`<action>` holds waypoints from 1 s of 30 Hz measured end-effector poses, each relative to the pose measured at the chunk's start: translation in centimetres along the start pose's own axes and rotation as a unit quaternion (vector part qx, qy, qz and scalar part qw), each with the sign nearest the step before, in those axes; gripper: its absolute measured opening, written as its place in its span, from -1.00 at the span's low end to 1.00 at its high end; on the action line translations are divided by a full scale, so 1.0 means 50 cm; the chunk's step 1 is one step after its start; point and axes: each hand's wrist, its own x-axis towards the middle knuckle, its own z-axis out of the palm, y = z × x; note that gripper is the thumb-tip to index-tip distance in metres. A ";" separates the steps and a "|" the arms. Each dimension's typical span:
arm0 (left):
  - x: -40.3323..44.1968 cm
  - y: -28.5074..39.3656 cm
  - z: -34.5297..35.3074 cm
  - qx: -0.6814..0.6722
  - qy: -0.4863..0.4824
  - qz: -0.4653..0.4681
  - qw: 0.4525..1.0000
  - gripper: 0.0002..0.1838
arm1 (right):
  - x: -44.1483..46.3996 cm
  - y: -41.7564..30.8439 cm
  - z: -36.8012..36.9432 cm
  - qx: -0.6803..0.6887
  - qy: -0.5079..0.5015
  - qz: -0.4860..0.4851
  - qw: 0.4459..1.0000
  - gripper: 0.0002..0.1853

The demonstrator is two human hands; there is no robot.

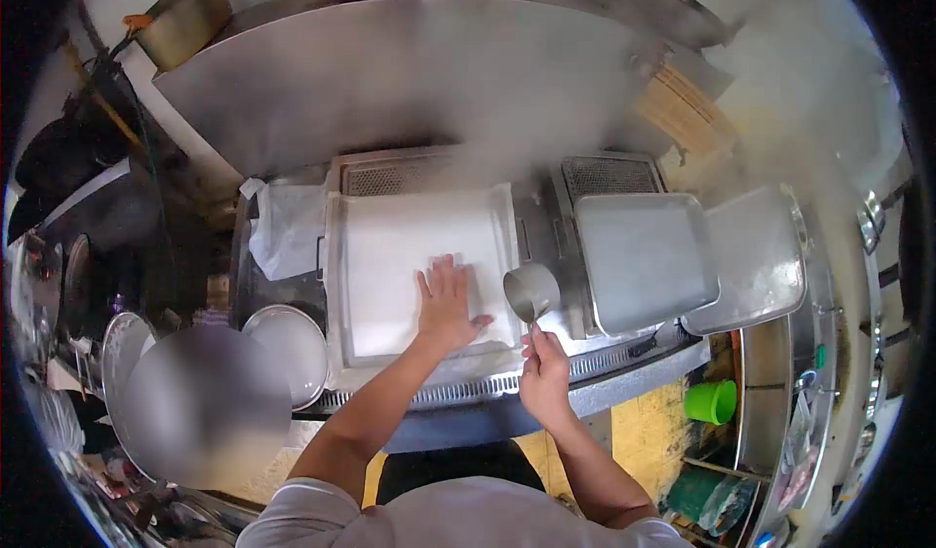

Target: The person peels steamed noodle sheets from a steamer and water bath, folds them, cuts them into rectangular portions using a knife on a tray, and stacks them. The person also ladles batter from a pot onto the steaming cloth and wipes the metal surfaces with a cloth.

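Note:
A square metal tray (366, 338) lined with a white sheet (385, 255) sits on the metal counter in front of me. My left hand (448, 304) lies over the sheet's lower right part, fingers spread and pointing away from me, holding nothing. Just right of the tray, my right hand (544, 358) is closed round the handle of a round metal ladle (532, 290). The ladle's bowl is beside the tray's right edge. What is inside the bowl is not clear.
Two rectangular trays (643, 260) (756, 255) lie to the right. White cloth (286, 231) and a round bowl (290, 353) are on the left. A green bucket (710, 403) stands low on the right. Steam hangs over the back.

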 end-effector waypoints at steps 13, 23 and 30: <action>-0.118 -0.075 -0.042 -0.053 0.070 -0.033 0.996 0.08 | -0.013 0.001 0.053 -0.007 -0.019 -0.006 1.000 -0.41; -0.401 -0.557 0.015 -0.023 0.238 -0.350 0.906 -0.45 | 0.096 -0.062 0.111 -0.156 -0.028 -0.133 0.978 -0.43; -0.509 -0.627 0.053 -0.051 0.030 -0.359 0.932 -0.64 | 0.281 -0.250 0.103 -0.234 0.035 -0.246 0.940 -0.41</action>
